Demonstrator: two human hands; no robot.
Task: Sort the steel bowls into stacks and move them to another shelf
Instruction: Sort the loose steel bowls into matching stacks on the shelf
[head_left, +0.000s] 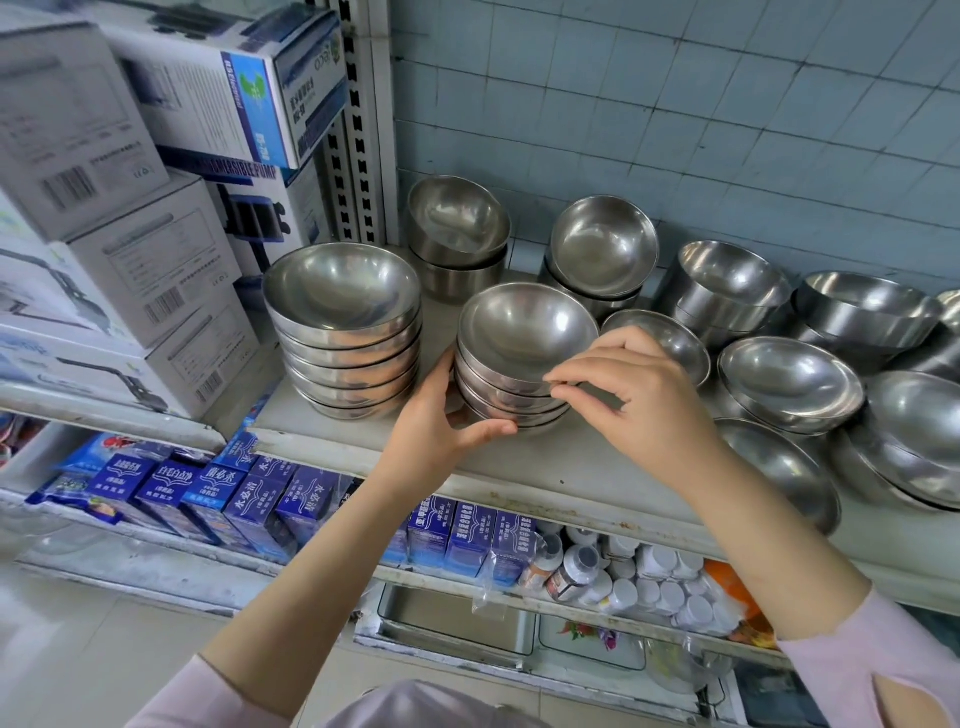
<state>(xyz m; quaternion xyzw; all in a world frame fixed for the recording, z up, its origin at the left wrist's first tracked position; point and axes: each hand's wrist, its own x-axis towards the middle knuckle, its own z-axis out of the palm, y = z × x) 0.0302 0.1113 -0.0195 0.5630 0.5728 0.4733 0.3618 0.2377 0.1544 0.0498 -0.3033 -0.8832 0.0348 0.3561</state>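
A small stack of steel bowls (522, 338) stands near the front of the white shelf (571, 467). My left hand (441, 421) cups the stack's lower left side, thumb under its base. My right hand (631, 395) pinches the near rim of the top bowl with thumb and forefinger. To the left stands a taller stack of wider steel bowls (343, 332). More bowls lie behind and to the right, some stacked, some tilted: one pair (457, 234), another (602, 249), deeper ones (727, 291), and shallow ones (789, 384).
White cartons (130, 260) are piled on the left beside the slotted upright (358, 130). A tiled wall backs the shelf. The shelf below holds blue boxes (249, 499) and white-capped bottles (649, 582). A metal tray (457, 618) sits lower down.
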